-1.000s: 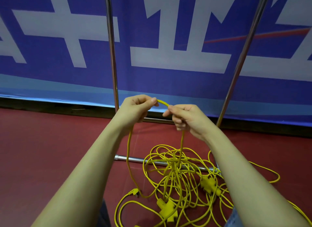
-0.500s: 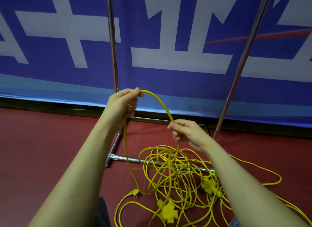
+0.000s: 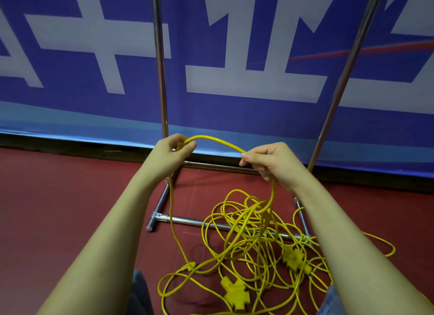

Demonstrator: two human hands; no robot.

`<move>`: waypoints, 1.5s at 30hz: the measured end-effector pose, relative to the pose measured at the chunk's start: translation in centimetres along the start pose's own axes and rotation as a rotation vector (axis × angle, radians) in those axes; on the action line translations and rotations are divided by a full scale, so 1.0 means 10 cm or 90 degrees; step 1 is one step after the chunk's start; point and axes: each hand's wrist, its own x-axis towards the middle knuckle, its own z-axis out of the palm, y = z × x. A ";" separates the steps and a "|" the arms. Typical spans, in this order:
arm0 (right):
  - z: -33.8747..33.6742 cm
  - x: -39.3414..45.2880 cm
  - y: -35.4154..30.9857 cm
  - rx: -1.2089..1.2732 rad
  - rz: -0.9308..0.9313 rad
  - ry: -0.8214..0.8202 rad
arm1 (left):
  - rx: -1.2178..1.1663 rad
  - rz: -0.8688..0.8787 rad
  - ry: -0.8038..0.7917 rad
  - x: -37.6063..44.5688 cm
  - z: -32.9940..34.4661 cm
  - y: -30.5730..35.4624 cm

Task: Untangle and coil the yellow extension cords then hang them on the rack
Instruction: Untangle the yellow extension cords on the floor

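I am in the coiling step, near its beginning. My left hand (image 3: 172, 151) has its grip closed around the yellow cord (image 3: 217, 141), and my right hand (image 3: 265, 159) pinches the same cord a little further along, so a short arch of it stands between them. From each hand the cord falls down to the tangled pile (image 3: 249, 230) on the red floor (image 3: 58, 197). The pile lies partly over the low bar of the rack (image 3: 187, 221), with yellow socket blocks (image 3: 234, 291) inside it.

I judge the next move needs the right hand to bring its length to the left one as a loop, then slide down for more.

In front, the two rack poles and the blue banner (image 3: 117, 108) limit me. To the left the floor gives room to pull loose cord.
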 end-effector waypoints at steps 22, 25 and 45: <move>0.08 0.08 0.47 0.099 0.107 -0.091 | -0.414 0.037 -0.061 -0.06 0.05 0.29; 0.11 0.06 0.49 0.153 0.108 -0.130 | -0.458 -0.012 -0.076 -0.05 0.08 0.29; 0.19 0.06 0.35 0.195 0.056 -0.073 | -0.277 0.024 -0.058 -0.05 0.29 0.17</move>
